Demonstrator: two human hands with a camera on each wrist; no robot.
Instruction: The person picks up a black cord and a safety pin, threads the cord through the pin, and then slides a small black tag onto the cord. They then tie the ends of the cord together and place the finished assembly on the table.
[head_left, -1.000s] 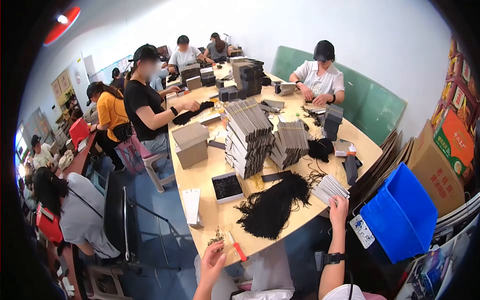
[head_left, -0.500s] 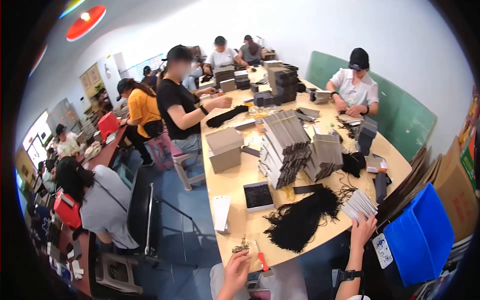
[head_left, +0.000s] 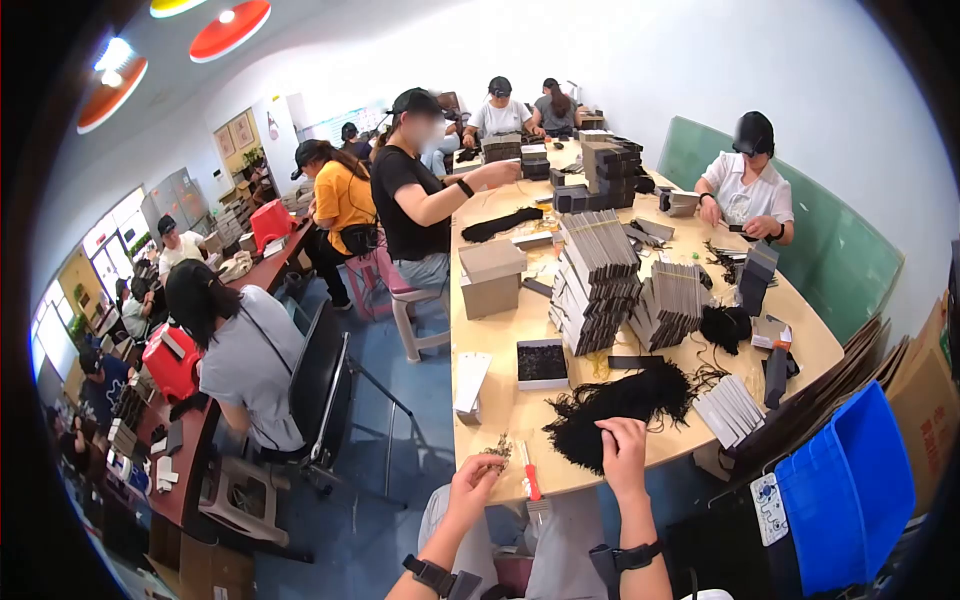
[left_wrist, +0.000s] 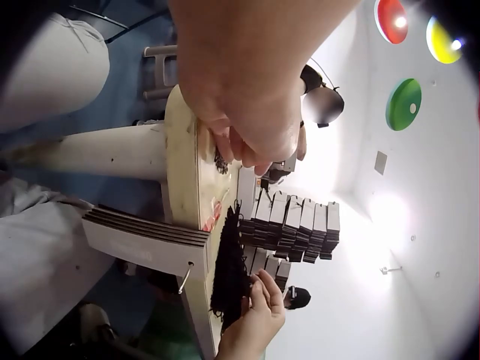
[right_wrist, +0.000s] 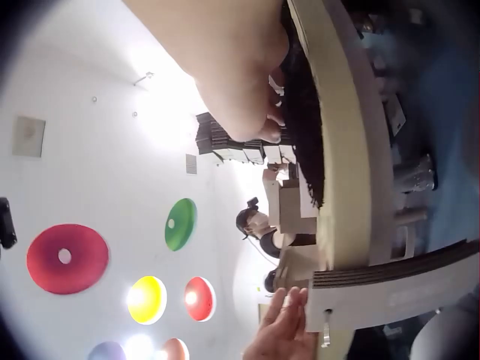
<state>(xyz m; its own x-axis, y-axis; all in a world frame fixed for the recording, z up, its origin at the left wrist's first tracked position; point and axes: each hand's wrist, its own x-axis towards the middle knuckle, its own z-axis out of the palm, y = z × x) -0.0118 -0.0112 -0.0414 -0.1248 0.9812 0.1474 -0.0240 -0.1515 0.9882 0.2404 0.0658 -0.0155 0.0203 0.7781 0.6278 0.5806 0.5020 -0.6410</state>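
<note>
In the head view my left hand (head_left: 474, 485) is at the near table edge, its fingertips right at a small pile of gold-coloured metal bits (head_left: 499, 450). The right wrist view shows that hand's fingers fairly straight. My right hand (head_left: 624, 458), its fingers bent, reaches over the near side of a thick bundle of black cords (head_left: 590, 430); I cannot tell whether it pinches a cord. A red-handled tool (head_left: 531, 480) lies between my hands. Below the table edge is a stack of grey-white boards (left_wrist: 142, 244), a brass pin through a hole in the front one.
Fanned grey-white boards (head_left: 728, 411) lie to the right of the cords. Tall tied stacks of boards (head_left: 597, 285) stand behind. A box of small black pieces (head_left: 542, 366) is left of centre. A blue bin (head_left: 850, 490) stands right of the table. Other people sit around the table.
My right hand has left the fanned boards and moved left to the black cords. My left hand stays by the metal bits. The head view has turned left.
</note>
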